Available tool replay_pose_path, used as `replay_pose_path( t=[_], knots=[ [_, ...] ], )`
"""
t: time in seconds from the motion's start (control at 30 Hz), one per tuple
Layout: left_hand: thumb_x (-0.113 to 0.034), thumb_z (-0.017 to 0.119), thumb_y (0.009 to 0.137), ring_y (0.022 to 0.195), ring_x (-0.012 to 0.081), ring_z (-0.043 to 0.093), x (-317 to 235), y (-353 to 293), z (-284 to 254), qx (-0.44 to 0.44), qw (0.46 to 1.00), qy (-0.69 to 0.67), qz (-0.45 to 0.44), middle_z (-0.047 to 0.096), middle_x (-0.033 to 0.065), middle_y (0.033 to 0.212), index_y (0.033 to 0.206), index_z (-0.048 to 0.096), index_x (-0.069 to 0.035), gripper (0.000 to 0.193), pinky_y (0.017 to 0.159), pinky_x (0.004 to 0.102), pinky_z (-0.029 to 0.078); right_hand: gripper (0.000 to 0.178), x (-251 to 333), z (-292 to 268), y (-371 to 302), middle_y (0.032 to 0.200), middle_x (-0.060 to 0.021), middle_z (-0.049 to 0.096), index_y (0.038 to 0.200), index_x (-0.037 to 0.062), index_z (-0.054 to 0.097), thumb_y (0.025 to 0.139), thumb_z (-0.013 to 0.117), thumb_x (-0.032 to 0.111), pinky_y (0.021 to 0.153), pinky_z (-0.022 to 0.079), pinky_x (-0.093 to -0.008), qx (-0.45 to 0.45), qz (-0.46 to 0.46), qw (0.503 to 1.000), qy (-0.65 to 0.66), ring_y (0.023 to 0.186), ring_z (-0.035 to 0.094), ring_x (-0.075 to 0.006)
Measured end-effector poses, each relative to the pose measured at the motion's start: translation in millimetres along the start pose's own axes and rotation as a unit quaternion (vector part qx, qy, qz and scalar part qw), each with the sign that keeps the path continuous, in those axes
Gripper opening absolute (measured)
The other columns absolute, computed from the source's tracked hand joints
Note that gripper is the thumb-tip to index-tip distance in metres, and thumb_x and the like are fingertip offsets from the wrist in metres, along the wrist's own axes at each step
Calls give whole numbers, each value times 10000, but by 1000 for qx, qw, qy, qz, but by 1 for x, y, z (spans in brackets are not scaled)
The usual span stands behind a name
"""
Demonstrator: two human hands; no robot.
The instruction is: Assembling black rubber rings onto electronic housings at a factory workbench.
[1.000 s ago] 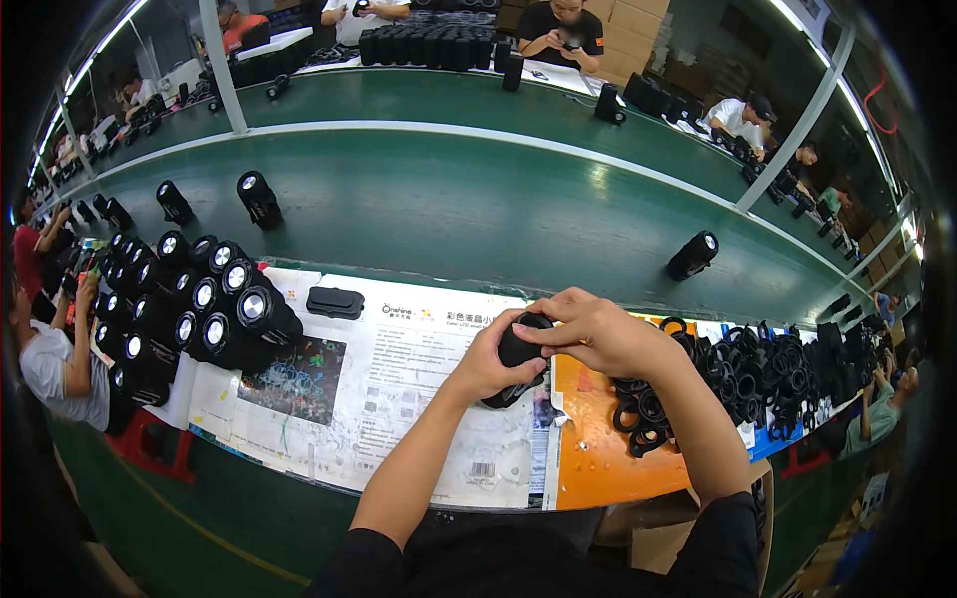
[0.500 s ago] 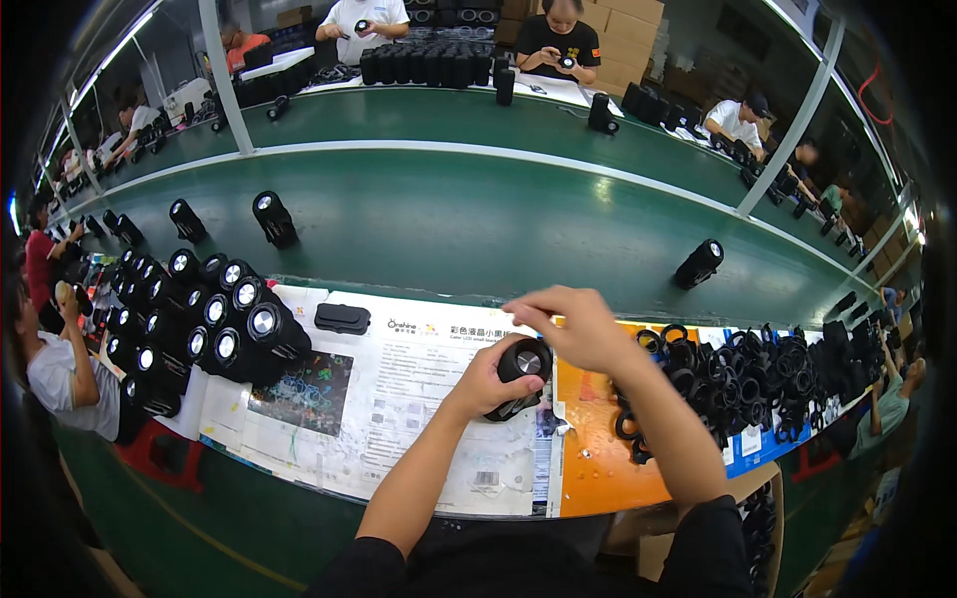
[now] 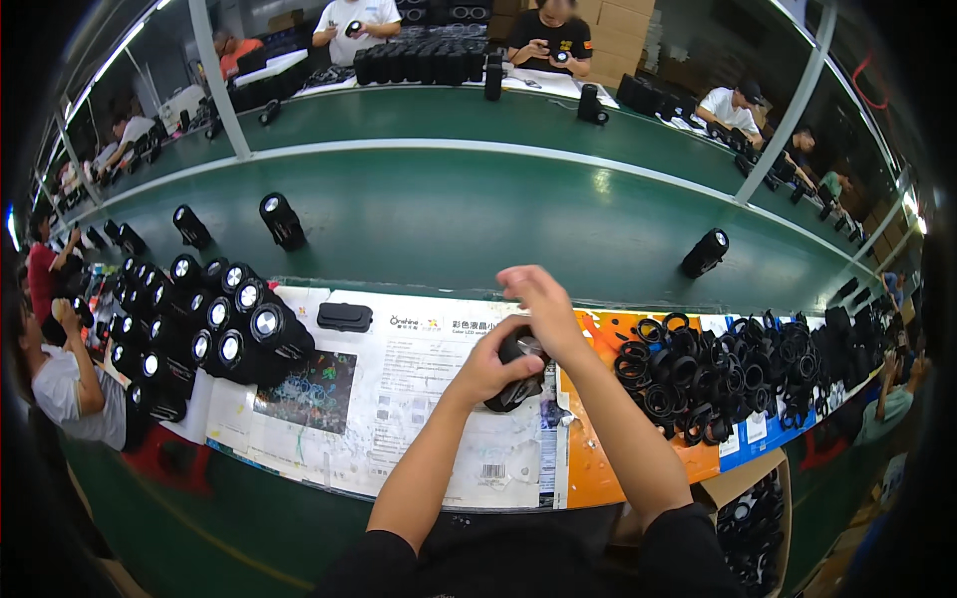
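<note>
My left hand point(image 3: 485, 367) is wrapped around a black cylindrical speaker point(image 3: 514, 395) above the white printed sheet point(image 3: 429, 468). The speaker leans, and its round end is mostly hidden by my hands. My right hand point(image 3: 543, 311) is raised just over the speaker's far side, its fingers stretched out and nothing visible in them. Whether its palm edge touches the speaker I cannot tell. To the right, a heap of black rings point(image 3: 688, 374) lies partly on an orange sheet point(image 3: 598, 468).
Several black speakers with silver ends point(image 3: 269, 324) stand grouped at the left. A flat black part point(image 3: 344, 317) lies on the white sheet. More speakers point(image 3: 282, 221) stand on the green surface point(image 3: 449, 219) beyond. An open carton point(image 3: 783, 518) sits below right. Other people work around.
My right hand has swung left and turned over the speaker, its fingers now pointing up and away. The speaker's silver end, plain to see before, is now mostly covered. The view has shifted slightly.
</note>
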State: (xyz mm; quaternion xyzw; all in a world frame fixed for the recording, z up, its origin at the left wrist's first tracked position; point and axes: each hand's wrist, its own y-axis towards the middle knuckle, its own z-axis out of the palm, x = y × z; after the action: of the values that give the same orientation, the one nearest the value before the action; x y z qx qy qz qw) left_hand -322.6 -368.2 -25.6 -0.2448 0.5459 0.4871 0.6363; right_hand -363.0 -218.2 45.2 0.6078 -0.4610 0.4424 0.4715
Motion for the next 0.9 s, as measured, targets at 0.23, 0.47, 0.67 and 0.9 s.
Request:
replay_pose_path(
  t=[0.23, 0.47, 0.67, 0.9],
  knots=[
    [-626, 658, 1042, 1029, 299, 719, 10, 4, -7, -97, 895, -435, 35, 652, 120, 1154, 1313, 573, -77, 618, 893, 450, 648, 480, -52, 11, -124, 1339, -157, 674, 1561, 53, 468, 1194, 472, 363, 1041, 579, -428, 26, 168, 950, 261, 1212, 688, -246],
    [-517, 767, 1010, 1236, 384, 706, -12, -2, -28, -85, 944, -305, 90, 691, 178, 1256, 1340, 565, -67, 593, 1050, 503, 603, 419, -38, 21, -108, 1191, -164, 728, 1429, 53, 553, 1162, 551, 376, 744, 601, -377, -7, 186, 887, 421, 915, 745, -291],
    [-332, 756, 1056, 1306, 308, 668, -62, 4, -52, -116, 978, -167, 45, 663, 182, 1417, 1449, 542, -57, 524, 1115, 455, 554, 476, -18, -3, -49, 1137, -128, 759, 1378, 58, 637, 1113, 610, 452, 675, 599, -350, 41, 205, 914, 347, 844, 748, -258],
    [-101, 805, 890, 1363, 415, 460, -89, 59, -189, -527, 667, 480, 217, 527, 198, 1453, 1483, 465, -9, 690, 1215, 543, 352, 393, 26, -82, 87, 1036, -175, 714, 1231, 161, 696, 910, 810, 356, 832, 582, -486, -83, -109, 868, -478, 951, 709, -404]
  ],
)
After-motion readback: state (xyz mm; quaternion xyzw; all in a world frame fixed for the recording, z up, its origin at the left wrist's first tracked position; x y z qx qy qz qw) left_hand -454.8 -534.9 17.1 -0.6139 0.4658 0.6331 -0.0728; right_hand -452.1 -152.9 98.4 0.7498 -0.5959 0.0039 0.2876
